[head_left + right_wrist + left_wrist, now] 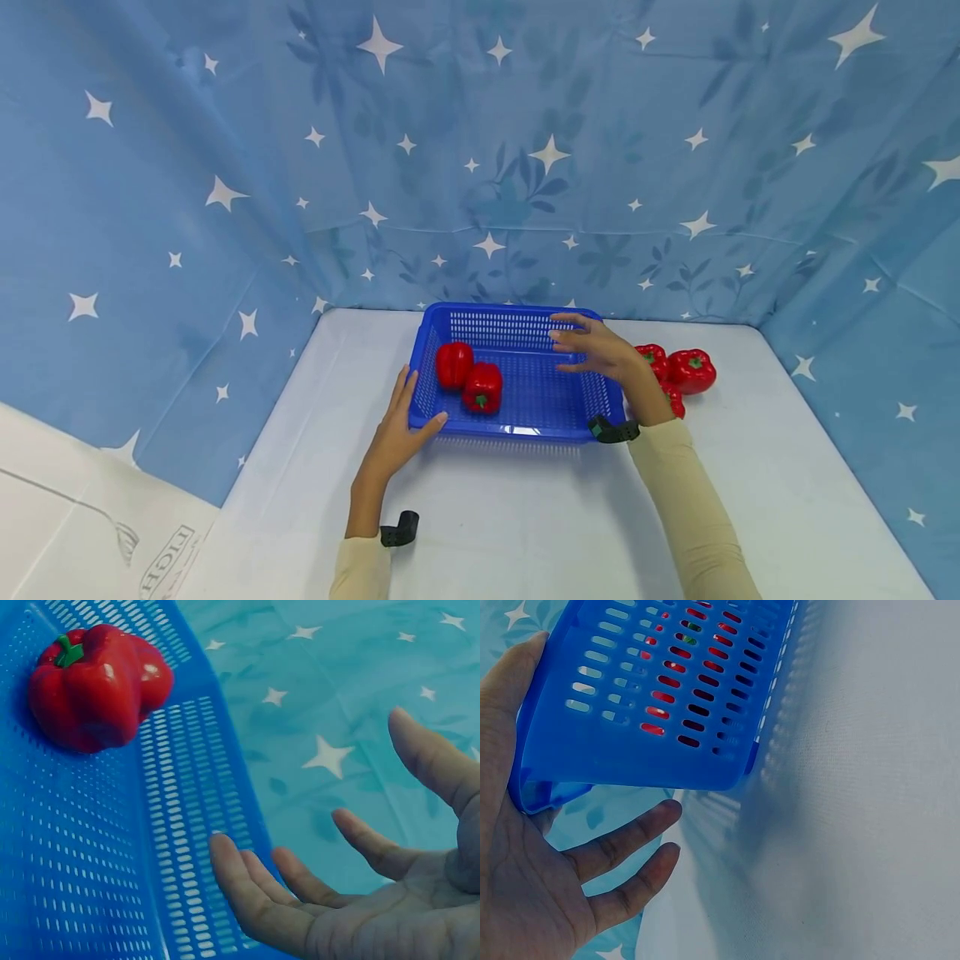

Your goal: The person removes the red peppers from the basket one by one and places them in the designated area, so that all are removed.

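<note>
Nearest to us, our left hand point(397, 429) rests at the near-left corner of the blue basket point(480, 429), thumb laid over the rim and other fingers extended rather than clenched. We judge that with so light a touch, a knock could swivel the basket on the white table point(487, 517). Inside, towards the left wall, one red pepper point(482, 388) sits just beside a second red pepper point(454, 365); their rounded sides could let them roll if the basket were tipped. Outside the right wall, three loose peppers point(692, 371) cluster on the table, partly behind our right forearm; a low sweep of that arm might scatter them. Above the basket's right end, our right hand point(596, 346) hovers, fingers spread, grasping nothing. Farthest off hangs the starry blue curtain point(420, 125).
</note>
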Tool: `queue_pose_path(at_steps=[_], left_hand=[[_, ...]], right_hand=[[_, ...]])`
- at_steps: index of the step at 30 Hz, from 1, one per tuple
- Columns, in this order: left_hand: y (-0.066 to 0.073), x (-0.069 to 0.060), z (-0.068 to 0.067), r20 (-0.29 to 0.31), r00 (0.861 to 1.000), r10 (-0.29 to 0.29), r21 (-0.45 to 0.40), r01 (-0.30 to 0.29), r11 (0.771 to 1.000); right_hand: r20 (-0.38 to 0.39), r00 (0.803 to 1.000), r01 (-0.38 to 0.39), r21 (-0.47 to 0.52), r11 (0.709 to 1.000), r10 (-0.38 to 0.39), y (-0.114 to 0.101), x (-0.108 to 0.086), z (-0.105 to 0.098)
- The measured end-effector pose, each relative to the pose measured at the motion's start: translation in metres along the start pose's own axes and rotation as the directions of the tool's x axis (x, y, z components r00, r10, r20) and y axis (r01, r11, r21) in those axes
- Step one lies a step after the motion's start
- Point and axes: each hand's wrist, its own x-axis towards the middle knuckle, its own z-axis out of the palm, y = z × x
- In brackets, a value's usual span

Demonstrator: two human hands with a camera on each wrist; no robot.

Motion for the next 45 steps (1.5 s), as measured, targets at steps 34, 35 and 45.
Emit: queue_pose_path(at_steps=[34, 35, 45], left_hand=[[0.001, -0.001, 0.000, 0.002, 1.000, -0.011, -0.009, 0.011, 1.000], [0.001, -0.001, 0.000, 0.001, 1.000, -0.013, -0.008, 0.013, 1.000], [0.000, 0.000, 0.000, 0.005, 1.000, -0.012, 0.001, 0.012, 1.000]], right_hand=[[0.167, 0.899, -0.323, -0.372, 0.870, 0.405, 0.013, 0.091, 0.070], [0.166, 0.898, -0.326, -0.371, 0.869, 0.408, 0.014, 0.092, 0.071], [0.147, 0.884, -0.360, -0.391, 0.847, 0.443, 0.022, 0.098, 0.082]])
